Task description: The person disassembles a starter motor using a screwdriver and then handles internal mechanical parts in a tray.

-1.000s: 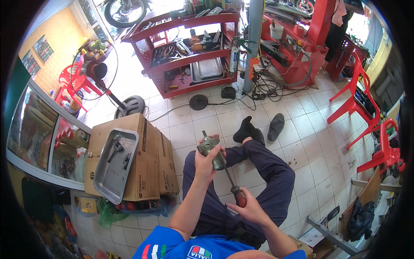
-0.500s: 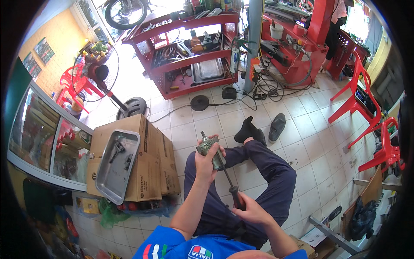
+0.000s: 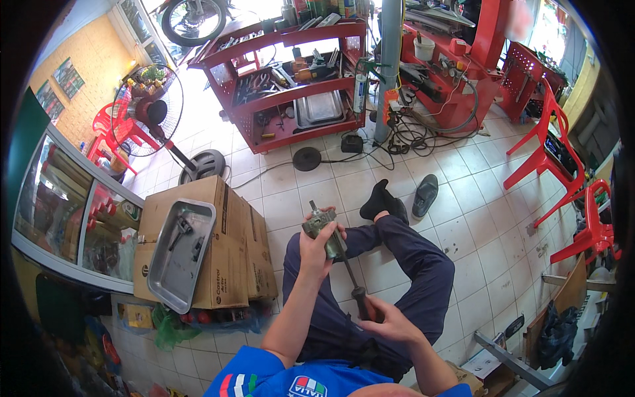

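My left hand [image 3: 315, 253] is closed around a small greenish-grey metal motor [image 3: 336, 247], held above my lap with its short shaft pointing up and away from me. A long screwdriver [image 3: 350, 270] slants along the near side of the motor. Its tip is hidden by my left hand and the motor, so I cannot tell what it touches. On the black and orange handle, my right hand [image 3: 393, 325] keeps a grip with thumb and fingers.
A metal tray [image 3: 173, 281] with small dark parts lies on a cardboard box [image 3: 228, 281] to my left. Ahead are a red tool cart [image 3: 291, 99], a grey post [image 3: 389, 73] and tangled cables [image 3: 413, 135]. Red chairs [image 3: 552, 165] stand at right; a black shoe [image 3: 424, 196] is near my foot.
My right hand's fingers have shifted slightly on the screwdriver handle and look a little straighter. The motor and my left hand have hardly moved.
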The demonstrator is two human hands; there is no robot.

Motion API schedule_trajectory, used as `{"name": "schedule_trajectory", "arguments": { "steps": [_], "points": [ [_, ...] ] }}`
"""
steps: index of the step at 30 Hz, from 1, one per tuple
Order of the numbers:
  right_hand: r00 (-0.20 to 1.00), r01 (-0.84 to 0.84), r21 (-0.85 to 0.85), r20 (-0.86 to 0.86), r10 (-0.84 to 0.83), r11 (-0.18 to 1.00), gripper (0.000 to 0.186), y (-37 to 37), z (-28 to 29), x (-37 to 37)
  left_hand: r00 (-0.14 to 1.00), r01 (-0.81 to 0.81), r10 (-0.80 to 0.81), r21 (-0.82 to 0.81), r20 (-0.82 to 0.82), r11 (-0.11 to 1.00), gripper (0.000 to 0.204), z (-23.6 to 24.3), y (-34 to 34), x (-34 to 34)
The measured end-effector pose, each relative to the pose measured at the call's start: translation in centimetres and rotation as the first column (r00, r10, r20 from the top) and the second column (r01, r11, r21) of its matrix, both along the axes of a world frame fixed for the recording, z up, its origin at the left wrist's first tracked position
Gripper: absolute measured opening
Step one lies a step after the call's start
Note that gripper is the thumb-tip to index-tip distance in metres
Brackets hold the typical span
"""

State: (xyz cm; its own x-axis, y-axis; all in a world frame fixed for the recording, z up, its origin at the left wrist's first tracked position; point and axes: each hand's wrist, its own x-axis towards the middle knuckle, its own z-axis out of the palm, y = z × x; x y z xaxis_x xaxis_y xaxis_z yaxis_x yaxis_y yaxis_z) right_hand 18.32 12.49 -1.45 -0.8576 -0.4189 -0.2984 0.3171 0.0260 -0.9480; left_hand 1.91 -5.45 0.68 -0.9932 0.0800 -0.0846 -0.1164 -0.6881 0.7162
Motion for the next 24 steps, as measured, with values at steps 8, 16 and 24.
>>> {"name": "schedule_trajectory", "arguments": {
  "steps": [8, 16, 24],
  "points": [
    [0.981, 0.016, 0.007, 0.195, -0.017, 1.000, 0.066, -1.0, 1.8, -0.3, 0.999, -0.042, 0.043, 0.105, -0.006, 0.994, 0.040, -0.4, 0.6, 0.2],
    [0.942, 0.263, -0.165, 0.259, -0.215, 0.951, 0.065, -1.1, 3.2, 0.0, 0.999, 0.033, -0.033, 0.027, 0.027, 0.999, 0.040, 0.4, 0.0, -0.1],
    [0.961, 0.212, -0.222, 0.223, -0.162, 0.952, 0.059, -1.4, 0.2, 0.2, 0.999, -0.008, 0.006, 0.046, 0.050, 0.999, 0.042, -0.2, 0.3, -0.2]
  ]
}}
